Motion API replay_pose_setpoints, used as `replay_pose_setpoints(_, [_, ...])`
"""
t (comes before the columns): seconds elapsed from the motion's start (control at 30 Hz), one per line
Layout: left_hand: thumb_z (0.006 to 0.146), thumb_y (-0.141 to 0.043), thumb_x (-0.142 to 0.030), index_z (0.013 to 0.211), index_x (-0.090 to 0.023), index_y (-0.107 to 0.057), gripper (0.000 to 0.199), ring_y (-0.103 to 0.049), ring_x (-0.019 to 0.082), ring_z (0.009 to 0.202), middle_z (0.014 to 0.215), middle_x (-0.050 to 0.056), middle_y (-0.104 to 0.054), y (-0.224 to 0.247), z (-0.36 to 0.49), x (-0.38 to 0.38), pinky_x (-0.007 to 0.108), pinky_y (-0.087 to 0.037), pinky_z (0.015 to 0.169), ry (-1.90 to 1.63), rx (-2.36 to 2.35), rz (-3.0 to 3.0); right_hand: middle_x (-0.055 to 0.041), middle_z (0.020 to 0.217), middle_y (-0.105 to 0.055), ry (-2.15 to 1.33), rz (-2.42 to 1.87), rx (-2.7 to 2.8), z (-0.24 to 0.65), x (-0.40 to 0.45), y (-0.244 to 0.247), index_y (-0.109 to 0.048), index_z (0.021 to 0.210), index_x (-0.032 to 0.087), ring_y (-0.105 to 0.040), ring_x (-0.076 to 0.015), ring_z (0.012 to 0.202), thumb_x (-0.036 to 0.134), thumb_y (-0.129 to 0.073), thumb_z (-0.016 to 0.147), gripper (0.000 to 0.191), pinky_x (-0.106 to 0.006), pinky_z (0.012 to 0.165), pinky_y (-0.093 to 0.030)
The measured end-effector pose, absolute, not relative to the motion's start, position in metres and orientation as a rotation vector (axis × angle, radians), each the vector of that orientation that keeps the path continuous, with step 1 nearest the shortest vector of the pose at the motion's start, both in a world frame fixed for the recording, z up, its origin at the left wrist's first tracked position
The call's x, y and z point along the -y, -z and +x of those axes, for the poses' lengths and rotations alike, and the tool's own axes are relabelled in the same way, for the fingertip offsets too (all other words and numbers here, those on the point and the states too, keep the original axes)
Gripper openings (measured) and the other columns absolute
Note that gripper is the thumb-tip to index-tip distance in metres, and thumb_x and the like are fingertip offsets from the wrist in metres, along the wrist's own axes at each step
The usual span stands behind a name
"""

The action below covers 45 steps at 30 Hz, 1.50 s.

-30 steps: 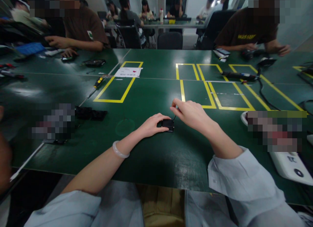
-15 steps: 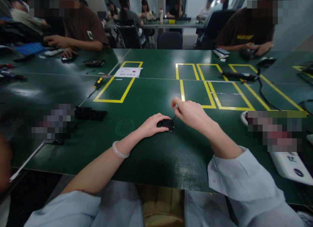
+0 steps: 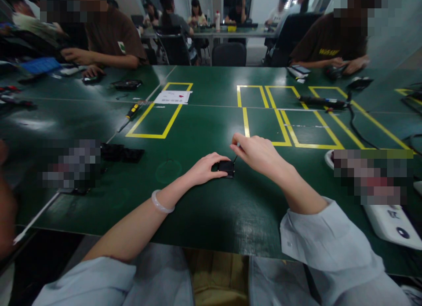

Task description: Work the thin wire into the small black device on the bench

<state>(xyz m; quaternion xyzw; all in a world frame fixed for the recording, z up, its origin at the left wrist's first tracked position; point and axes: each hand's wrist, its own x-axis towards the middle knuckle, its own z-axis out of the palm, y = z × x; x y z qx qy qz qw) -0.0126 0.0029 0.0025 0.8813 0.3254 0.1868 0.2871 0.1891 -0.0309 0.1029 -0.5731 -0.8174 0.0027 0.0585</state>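
Observation:
A small black box-shaped part (image 3: pixel 226 167) rests on the green table (image 3: pixel 211 218) in front of me. My left hand (image 3: pixel 209 169) grips it from the left, thumb on the near side and fingers on the far side. Just to the right and above, my right hand (image 3: pixel 255 151) pinches a thin dark tool (image 3: pixel 235 160), whose lower end meets the right edge of the black part. The tool's upper end is hidden by my fingers.
Black parts (image 3: pixel 132 154) and a yellow-black screwdriver (image 3: pixel 132 111) lie to the left. A paper sheet (image 3: pixel 173 97) lies across yellow tape. At right are a white device (image 3: pixel 392 224) and a black cable (image 3: pixel 354 123). People sit across the table.
My right hand's fingertips have shifted very slightly at the tool. At the far left edge, another person's arm has moved up a little. My left hand and the black part stay put.

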Motion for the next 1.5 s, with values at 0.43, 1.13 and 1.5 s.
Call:
replay_pose_setpoints(0.43, [0.085,-0.062,-0.045,0.123,-0.025,-0.057,0.043,-0.056,0.023,0.103,0.109,0.005,-0.059,-0.0019,-0.0128,-0.0035,0.033,-0.044,0.09,-0.495,-0.868,2.354,-0.0049,0.084,-0.069,0.0,-1.716,2.487,0.189,0.0325,-0.1034,-0.052,0.11,0.023,-0.061,-0.0188,0.069,0.033,-0.032,0.096,0.027,-0.027,0.053,-0.022])
replay_pose_setpoints(1.13, [0.085,-0.062,-0.044,0.123,-0.025,-0.057,0.043,-0.057,0.022,0.101,0.108,0.005,-0.059,-0.0019,-0.0129,-0.0033,0.033,-0.044,0.09,-0.508,-0.859,2.358,-0.0038,0.08,-0.068,-0.008,-1.699,2.465,0.19,0.031,-0.101,-0.052,0.106,0.023,-0.062,-0.0194,0.07,0.038,-0.032,0.096,0.027,-0.027,0.053,-0.022])
replay_pose_setpoints(1.5, [0.085,-0.062,-0.045,0.123,-0.026,-0.057,0.043,-0.057,0.022,0.101,0.107,0.005,-0.059,-0.0026,-0.0127,-0.0029,0.033,-0.044,0.089,-0.501,-0.871,2.353,-0.0044,0.082,-0.069,-0.033,-1.703,2.469,0.1893,0.0318,-0.1019,-0.049,0.113,0.022,-0.06,-0.0182,0.067,0.031,-0.031,0.095,0.027,-0.027,0.054,-0.023])
